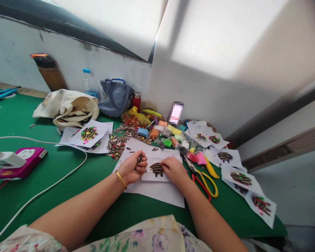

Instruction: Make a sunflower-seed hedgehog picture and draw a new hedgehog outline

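Note:
My left hand [133,168] is curled closed around a few dark sunflower seeds [139,160], with a gold bangle on the wrist. My right hand [174,169] rests on a small white paper [150,175], fingers bent and pressed together at the edge of a brown hedgehog picture [156,169] made of seeds. Whether it pinches a seed I cannot make out. Larger white sheets [157,191] lie under the small paper on the green table [68,175].
A heap of sunflower seeds [120,138] and coloured clay blocks [160,131] lie behind the papers. Yellow and red scissors [206,180] sit right of my hand. Finished hedgehog papers [241,178] line the right edge. Bags [68,106], bottles, a pink device [22,162] and a white cable [55,182] occupy the left.

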{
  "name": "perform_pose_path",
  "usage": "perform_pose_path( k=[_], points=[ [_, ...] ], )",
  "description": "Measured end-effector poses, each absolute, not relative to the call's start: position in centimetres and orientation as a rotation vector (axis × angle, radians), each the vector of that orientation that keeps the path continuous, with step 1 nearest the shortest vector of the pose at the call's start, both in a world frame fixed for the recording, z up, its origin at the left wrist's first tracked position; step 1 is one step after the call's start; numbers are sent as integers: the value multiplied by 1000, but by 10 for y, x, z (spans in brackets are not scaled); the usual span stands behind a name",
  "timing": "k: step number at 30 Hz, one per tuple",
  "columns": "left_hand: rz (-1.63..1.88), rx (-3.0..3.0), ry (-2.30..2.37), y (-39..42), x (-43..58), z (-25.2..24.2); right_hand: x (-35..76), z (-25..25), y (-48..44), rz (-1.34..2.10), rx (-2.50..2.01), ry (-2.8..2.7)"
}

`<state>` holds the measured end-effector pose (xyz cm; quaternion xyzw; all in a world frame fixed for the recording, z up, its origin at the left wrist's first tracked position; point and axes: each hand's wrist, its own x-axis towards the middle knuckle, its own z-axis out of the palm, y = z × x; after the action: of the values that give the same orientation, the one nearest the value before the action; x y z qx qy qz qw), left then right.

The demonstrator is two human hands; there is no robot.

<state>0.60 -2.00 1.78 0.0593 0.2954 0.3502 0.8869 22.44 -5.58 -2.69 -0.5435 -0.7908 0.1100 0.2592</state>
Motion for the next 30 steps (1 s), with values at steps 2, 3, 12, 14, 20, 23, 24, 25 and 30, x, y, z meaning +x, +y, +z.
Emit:
perform_pose_path(
  k=[2, 3, 12, 14, 20, 23, 24, 25, 30],
  points=[
    [710, 49, 563, -19, 4, 18, 226, -26, -57, 301, -1455, -2121],
    [700, 11, 542, -19, 4, 19, 227, -25, -57, 300, -1450, -2104],
    [835, -83, 574, -25, 8, 26, 205, 8, -72, 163, -1339, -1932],
    [857, -91, 560, -27, 9, 27, 195, 17, -76, 145, -1301, -1958],
    [822, 6, 481, -28, 8, 26, 170, 36, -74, 112, -1279, -2103],
    [806, 24, 447, -28, 10, 24, 160, 42, -65, 73, -1311, -2161],
    [796, -7, 427, -28, 11, 23, 157, 43, -62, 57, -1326, -2186],
    [786, -44, 410, -29, 12, 24, 154, 44, -59, 42, -1341, -2213],
    [758, -94, 466, -31, 14, 29, 144, 43, -49, 17, -1377, -2278]
  ],
)
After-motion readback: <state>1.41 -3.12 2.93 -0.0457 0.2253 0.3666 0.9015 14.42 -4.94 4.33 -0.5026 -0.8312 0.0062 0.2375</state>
